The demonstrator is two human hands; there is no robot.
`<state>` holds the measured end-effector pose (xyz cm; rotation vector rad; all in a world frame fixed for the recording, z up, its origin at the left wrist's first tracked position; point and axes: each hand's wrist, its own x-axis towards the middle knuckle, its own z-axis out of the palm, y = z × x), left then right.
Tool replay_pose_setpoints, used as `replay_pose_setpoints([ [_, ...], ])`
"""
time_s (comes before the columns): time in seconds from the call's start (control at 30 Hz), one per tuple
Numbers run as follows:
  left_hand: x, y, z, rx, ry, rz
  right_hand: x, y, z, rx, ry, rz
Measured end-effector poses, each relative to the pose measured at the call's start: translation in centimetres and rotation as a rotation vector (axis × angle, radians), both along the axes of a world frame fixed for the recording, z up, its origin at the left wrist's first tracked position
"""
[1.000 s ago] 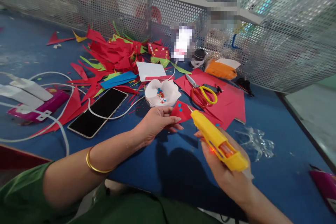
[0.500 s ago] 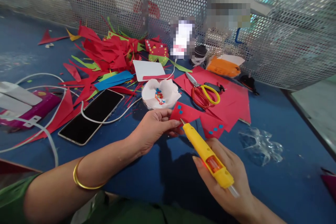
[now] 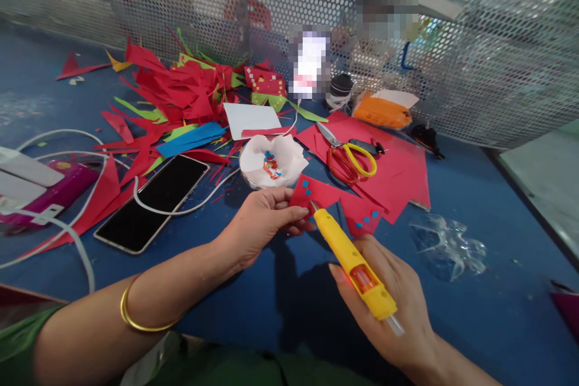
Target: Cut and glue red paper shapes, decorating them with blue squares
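My left hand (image 3: 266, 217) pinches the left end of a red paper cut-out (image 3: 326, 192) between thumb and fingers. Small blue squares are stuck near both ends of the cut-out. In my right hand (image 3: 389, 289) is a yellow hot glue gun (image 3: 348, 253), its clear glue stick poking out at the back. The gun's metal nozzle is at the paper, close to my left thumb; whether it touches cannot be made out. Just beyond my left hand sits a white paper-lined bowl (image 3: 291, 157) holding tiny blue and red pieces.
Scissors (image 3: 358, 160) lie on red sheets (image 3: 402, 172) at the right. A black phone (image 3: 154, 208) with a white cable across it lies left. Red scraps (image 3: 181, 93) heap at the back, near a lit phone (image 3: 311, 63). Crumpled clear plastic (image 3: 447, 247) is far right.
The whole view has shifted slightly, so things appear a little farther left. Both hands keep their hold, and the nozzle stays at nearly the same place by the left thumb.
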<state>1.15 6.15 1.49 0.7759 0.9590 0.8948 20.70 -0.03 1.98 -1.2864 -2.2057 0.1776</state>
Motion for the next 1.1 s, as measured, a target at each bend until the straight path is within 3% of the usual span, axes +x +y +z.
replay_pose_setpoints([
  [1.1,0.11,-0.08,0.00,-0.006,0.014,0.008,0.14,-0.06,-0.22,0.050,-0.042,-0.021],
])
